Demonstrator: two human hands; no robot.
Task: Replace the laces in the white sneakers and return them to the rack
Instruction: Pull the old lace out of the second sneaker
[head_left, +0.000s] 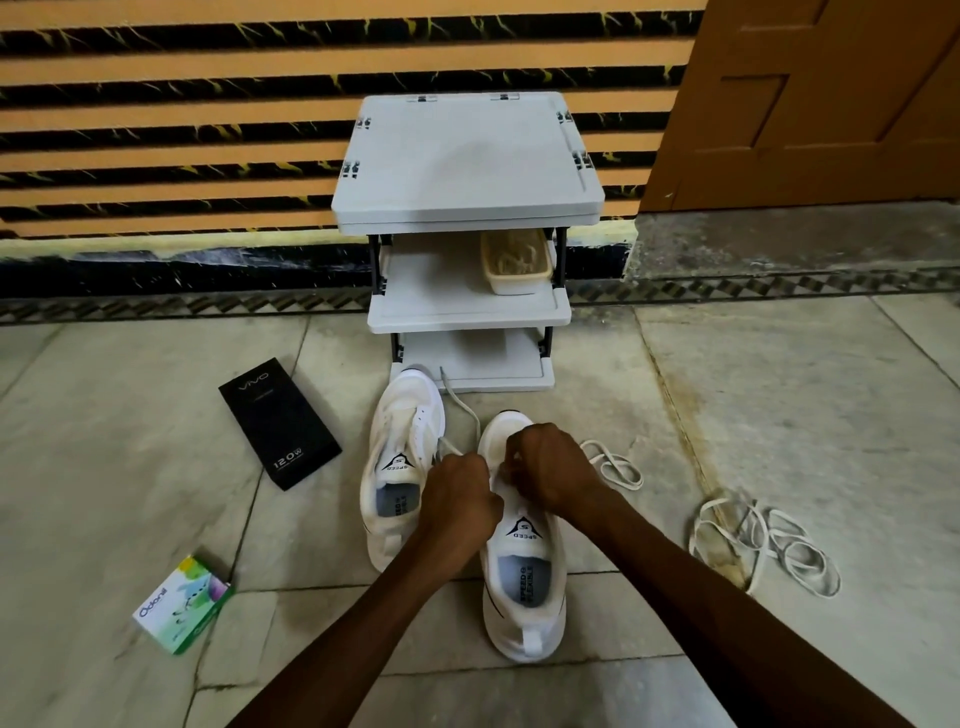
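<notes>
My hands are close together, almost touching, over the forepart of the nearer sneaker (524, 582). My left hand (460, 501) is curled into a fist round a white lace (464, 410), which runs away from it, up past the toe of the other sneaker. My right hand (550, 467) has its fingers bent down and pinches that nearer sneaker at its lacing area; whether a lace end is also between the fingertips I cannot tell. The sneaker under my hands stands on the floor (779, 389) with its heel towards me and its toe towards the rack. The farther sneaker (400, 467) stands just left of my left hand, parallel to the first. To the right of my right hand a loose lace (613, 465) lies looped on the floor, and further right a tangle of laces (763, 540). Left of my hands lies a black vivo box (280, 423), and nearer to me on that side an Odonil box (182, 605). Beyond my hands stands the grey shoe rack (467, 161), with a beige tray (516, 280) of laces on its middle shelf. A wooden door (810, 104) is far off to the right.
</notes>
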